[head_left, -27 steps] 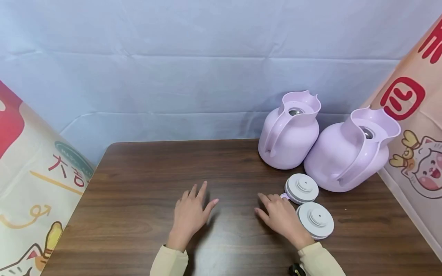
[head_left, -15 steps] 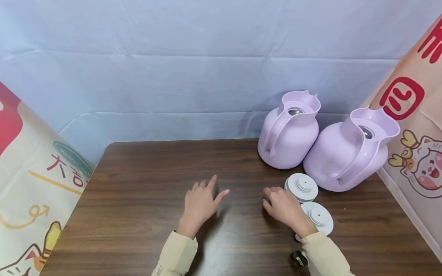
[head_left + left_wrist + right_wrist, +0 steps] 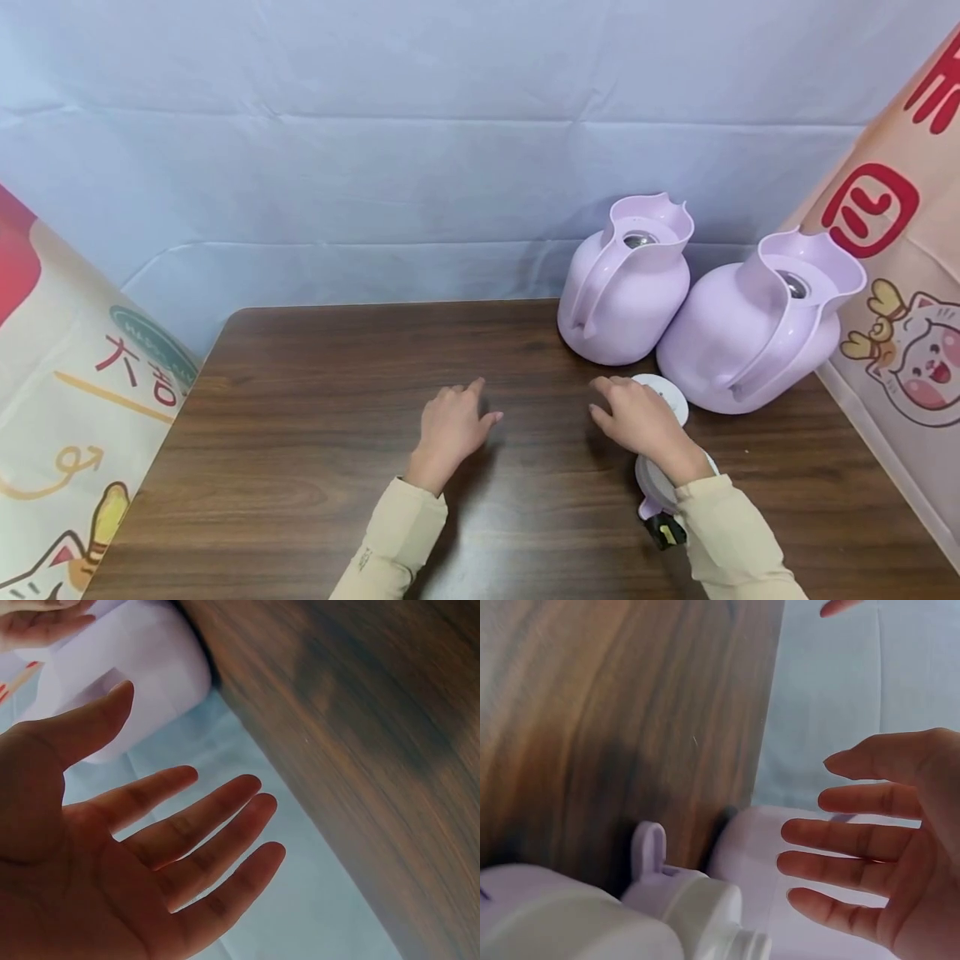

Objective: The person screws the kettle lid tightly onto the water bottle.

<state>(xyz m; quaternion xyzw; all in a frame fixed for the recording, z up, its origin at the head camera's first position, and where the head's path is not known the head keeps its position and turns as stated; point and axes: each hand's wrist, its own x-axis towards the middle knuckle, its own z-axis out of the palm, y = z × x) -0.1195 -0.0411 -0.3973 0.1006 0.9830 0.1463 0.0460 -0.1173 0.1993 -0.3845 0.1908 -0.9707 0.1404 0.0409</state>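
Two lilac thermos jugs, a left one (image 3: 626,296) and a right one (image 3: 738,333), stand side by side with their mouths uncovered. In front of them lie two round white-and-lilac lids, a far lid (image 3: 669,392) and a near lid (image 3: 654,485), both partly covered by my right arm. My right hand (image 3: 637,417) hovers by the far lid, holding nothing, its fingers extended in the right wrist view. There, a lilac loop tab sticks up from one lid (image 3: 705,900). Further left, my left hand (image 3: 452,429) is over the table, fingers spread, palm bare in its wrist view.
A brown wood-grain table (image 3: 315,400) spans the front. Behind it hangs a pale blue cloth (image 3: 420,167). Printed cloths flank it, one on the left (image 3: 90,433) and one on the right (image 3: 900,333). A small black device (image 3: 665,530) sits at my right wrist.
Both hands have moved rightward and farther across the table. My right hand and sleeve now cover more of the two lids. The jugs stay where they were.
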